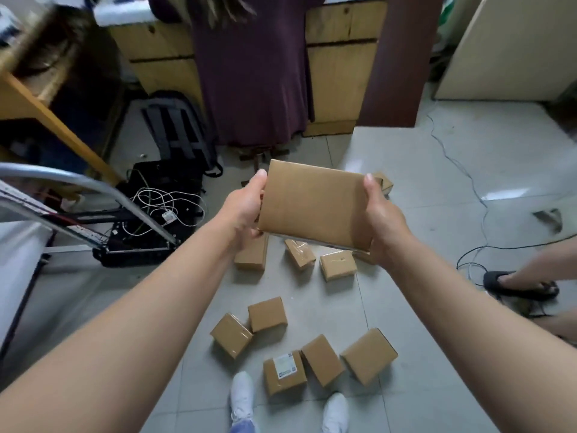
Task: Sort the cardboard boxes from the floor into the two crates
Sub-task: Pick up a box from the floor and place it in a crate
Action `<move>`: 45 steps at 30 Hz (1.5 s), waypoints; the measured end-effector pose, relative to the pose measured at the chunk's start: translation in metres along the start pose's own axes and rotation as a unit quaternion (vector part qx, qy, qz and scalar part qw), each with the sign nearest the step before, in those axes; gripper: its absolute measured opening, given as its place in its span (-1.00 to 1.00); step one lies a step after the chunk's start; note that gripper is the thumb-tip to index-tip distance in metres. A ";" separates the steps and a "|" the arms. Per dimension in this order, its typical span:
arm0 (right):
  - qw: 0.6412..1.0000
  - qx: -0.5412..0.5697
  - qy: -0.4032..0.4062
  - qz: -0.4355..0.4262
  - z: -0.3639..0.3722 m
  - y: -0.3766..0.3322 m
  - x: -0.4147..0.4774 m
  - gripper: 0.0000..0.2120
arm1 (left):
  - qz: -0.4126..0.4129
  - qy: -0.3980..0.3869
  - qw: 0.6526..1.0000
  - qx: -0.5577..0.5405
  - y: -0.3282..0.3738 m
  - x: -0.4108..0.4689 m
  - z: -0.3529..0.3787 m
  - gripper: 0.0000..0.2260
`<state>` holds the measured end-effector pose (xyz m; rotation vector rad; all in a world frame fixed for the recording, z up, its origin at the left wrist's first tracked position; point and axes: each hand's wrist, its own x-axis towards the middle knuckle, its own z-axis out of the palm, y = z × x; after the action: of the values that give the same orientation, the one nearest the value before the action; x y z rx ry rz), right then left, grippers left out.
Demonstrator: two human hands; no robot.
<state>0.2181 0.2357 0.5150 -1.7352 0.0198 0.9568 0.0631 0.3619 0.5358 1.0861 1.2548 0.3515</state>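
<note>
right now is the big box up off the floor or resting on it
Off the floor: left hand and right hand grip the big box by its sides, small boxes visible below it.

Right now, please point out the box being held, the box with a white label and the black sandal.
held box (315, 204): head view, middle of its top face.
labelled box (285, 370): head view, on its white label.
black sandal (496, 279): head view, on its strap.

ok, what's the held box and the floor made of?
The held box looks like plain brown cardboard, matte: flat kraft colour, creased edges. The floor is probably glazed grey tile: grout lines and soft glare show.
</note>
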 end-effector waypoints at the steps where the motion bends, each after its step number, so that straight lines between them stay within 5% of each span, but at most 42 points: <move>1: 1.000 -0.007 -0.004 -0.013 -0.001 -0.008 -0.015 -0.34 | 0.002 0.010 1.000 -0.013 0.006 -0.017 -0.005 -0.65; 9: 0.994 -0.038 -0.049 -0.095 0.016 -0.034 -0.122 -0.59 | 0.039 0.075 0.993 -0.077 0.013 -0.133 -0.059 -0.66; 21: 0.980 -0.005 -0.104 -0.169 0.049 0.039 -0.312 -0.62 | 0.082 0.087 0.985 -0.125 -0.049 -0.289 -0.183 -0.55; 26: 0.981 0.018 -0.116 -0.152 0.055 0.076 -0.369 -0.58 | 0.081 0.060 0.984 -0.144 -0.080 -0.343 -0.224 -0.51; 34: 0.980 0.035 -0.186 -0.064 0.042 0.097 -0.410 -0.33 | 0.123 0.064 0.976 -0.167 -0.128 -0.395 -0.243 -0.81; 37: 0.975 0.017 -0.211 -0.063 0.039 0.106 -0.418 -0.42 | 0.139 0.054 0.974 -0.170 -0.140 -0.413 -0.247 -0.87; 41: 0.976 -0.016 -0.208 -0.055 0.025 0.112 -0.427 -0.46 | 0.160 0.046 0.968 -0.189 -0.155 -0.437 -0.239 -0.71; 45: 0.967 -0.023 -0.249 -0.050 0.001 0.119 -0.429 -0.51 | 0.151 0.117 0.957 -0.220 -0.171 -0.449 -0.225 -0.67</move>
<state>-0.1250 0.0044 0.6781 -1.4778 -0.4151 1.3002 -0.3429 0.0507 0.6779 0.8630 1.1387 0.9696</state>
